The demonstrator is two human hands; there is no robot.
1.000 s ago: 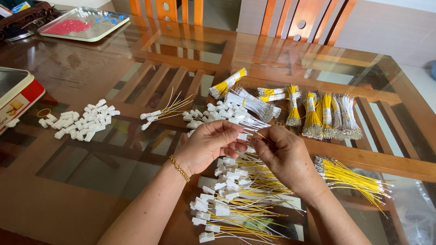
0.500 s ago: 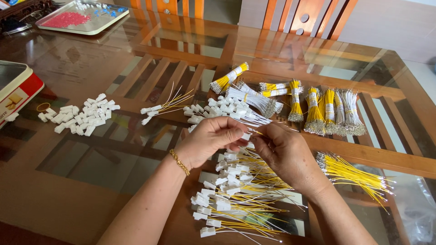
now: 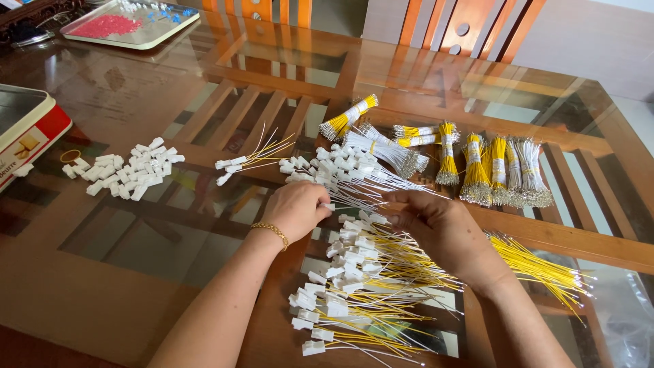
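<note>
Two hands meet over the glass table: the left hand pinches a small white connector at its fingertips, and the right hand, fingers curled narrow, seems to guide a thin wire toward it, though the wire end is too fine to see. Judging from this, keep the connector steady and feed the wire straight in. Finished wired connectors lie just below both hands; empty white connectors sit well left of the left hand.
</note>
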